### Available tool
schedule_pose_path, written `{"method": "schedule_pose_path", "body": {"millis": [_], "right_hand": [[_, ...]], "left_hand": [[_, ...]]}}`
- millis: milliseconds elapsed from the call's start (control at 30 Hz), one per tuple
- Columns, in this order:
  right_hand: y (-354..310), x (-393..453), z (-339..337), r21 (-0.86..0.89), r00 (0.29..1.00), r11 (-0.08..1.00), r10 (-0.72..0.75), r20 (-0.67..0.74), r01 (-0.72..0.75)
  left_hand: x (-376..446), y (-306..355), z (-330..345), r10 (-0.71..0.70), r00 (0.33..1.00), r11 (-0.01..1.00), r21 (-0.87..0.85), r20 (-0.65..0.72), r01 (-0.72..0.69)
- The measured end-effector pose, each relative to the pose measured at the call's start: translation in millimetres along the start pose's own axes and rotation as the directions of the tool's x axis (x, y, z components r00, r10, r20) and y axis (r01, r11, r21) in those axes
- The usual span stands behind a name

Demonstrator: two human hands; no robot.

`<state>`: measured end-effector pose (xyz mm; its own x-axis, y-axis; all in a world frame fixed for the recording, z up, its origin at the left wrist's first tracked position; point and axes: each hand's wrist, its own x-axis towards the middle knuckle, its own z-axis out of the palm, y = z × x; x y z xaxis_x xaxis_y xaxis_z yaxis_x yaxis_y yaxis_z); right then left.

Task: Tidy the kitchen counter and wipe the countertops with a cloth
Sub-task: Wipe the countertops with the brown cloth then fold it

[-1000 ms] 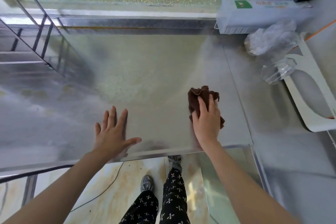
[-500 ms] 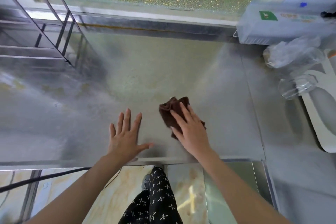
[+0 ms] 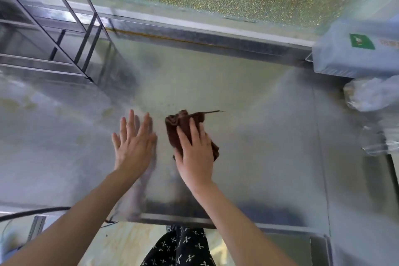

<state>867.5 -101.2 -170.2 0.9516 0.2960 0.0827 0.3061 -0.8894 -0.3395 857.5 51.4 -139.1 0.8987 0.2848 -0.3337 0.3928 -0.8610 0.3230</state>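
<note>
Cloth (image 3: pixel 185 129) moved leftward | right hand (image 3: pixel 195 153) presses it | left hand (image 3: pixel 133 142) flat

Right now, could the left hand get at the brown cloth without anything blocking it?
Probably yes. The left hand lies flat on the steel counter just beside the brown cloth, with bare metal between them. Only the right hand, pressing the cloth, covers part of it.

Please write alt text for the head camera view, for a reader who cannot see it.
A person's right hand presses a crumpled brown cloth flat on a steel countertop, while the left hand rests open beside it. Crumpled clear plastic bags lie at the right edge.
</note>
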Motion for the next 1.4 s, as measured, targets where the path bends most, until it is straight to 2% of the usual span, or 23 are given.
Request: {"method": "schedule_pose_path", "body": {"millis": [100,167,233,300,400,467,533,600,667,767,900,967,1033,1133,1233,1267,1300,1367,1400], "right_hand": [[15,12,-3,0.038,0.981,0.983,-0.179,0.073,0.177],[40,33,-10,0.036,0.971,0.974,-0.225,0.082,0.222],[70,62,-18,0.011,0.977,0.978,-0.21,0.041,0.21],[99,95,-26,-0.022,0.99,0.99,-0.138,-0.019,0.137],[118,135,-26,-0.031,0.992,0.996,0.075,-0.097,-0.079],[103,151,-18,-0.009,0.958,0.968,0.246,-0.146,-0.25],[75,157,-8,0.004,0.937,0.948,0.316,-0.152,-0.319],[43,154,2,0.007,0.972,0.981,0.195,-0.133,-0.196],[13,139,13,0.006,0.997,1.0,-0.015,-0.071,0.015],[-12,116,18,0.033,0.973,0.973,-0.228,0.042,0.227],[18,138,7,0.055,0.909,0.911,-0.411,0.067,0.408],[47,166,1,0.035,0.912,0.913,-0.408,0.048,0.407],[71,194,-5,0.016,0.949,0.949,-0.316,0.009,0.315],[72,217,-3,-0.003,0.996,0.998,-0.07,-0.046,0.07],[29,219,9,0.028,0.978,0.984,0.179,-0.104,-0.177],[13,216,14,0.046,0.98,0.984,0.175,-0.09,-0.171],[-2,212,19,0.057,0.992,0.993,0.107,-0.065,-0.104],[-25,201,27,0.072,0.991,0.989,-0.131,0.006,0.13],[-31,196,30,0.082,0.966,0.966,-0.252,0.052,0.247]], "left_hand": [[11,-6,-4,-0.026,0.999,1.0,0.005,0.034,0.026],[18,-7,-8,-0.015,0.998,0.999,0.034,0.066,0.013],[23,-6,-10,-0.011,0.994,0.996,0.085,0.108,0.002],[26,-6,-9,-0.019,0.99,0.991,0.137,0.137,0.0],[27,-6,-9,-0.029,0.985,0.99,0.139,0.172,0.005],[27,-6,-10,-0.036,0.981,0.989,0.146,0.19,0.008],[28,-7,-10,-0.035,0.98,0.99,0.143,0.194,0.007],[28,-10,-7,-0.017,0.983,0.988,0.153,0.182,-0.011],[28,-15,-4,0.016,0.989,0.986,0.161,0.146,-0.04],[27,-23,1,0.039,0.995,0.981,0.183,0.096,-0.057],[28,-25,-5,0.06,0.992,0.969,0.23,0.107,-0.084],[28,-26,-6,0.053,0.993,0.963,0.256,0.107,-0.079],[29,-25,-6,0.05,0.993,0.959,0.271,0.109,-0.078],[27,-25,-4,0.068,0.994,0.962,0.26,0.08,-0.087],[28,-25,-3,0.081,0.994,0.962,0.256,0.077,-0.098],[28,-25,-3,0.076,0.995,0.961,0.262,0.069,-0.092],[28,-25,-2,0.068,0.995,0.959,0.269,0.067,-0.083],[28,-26,-2,0.059,0.995,0.962,0.263,0.078,-0.078],[28,-26,-2,0.061,0.995,0.963,0.257,0.08,-0.08]]}}
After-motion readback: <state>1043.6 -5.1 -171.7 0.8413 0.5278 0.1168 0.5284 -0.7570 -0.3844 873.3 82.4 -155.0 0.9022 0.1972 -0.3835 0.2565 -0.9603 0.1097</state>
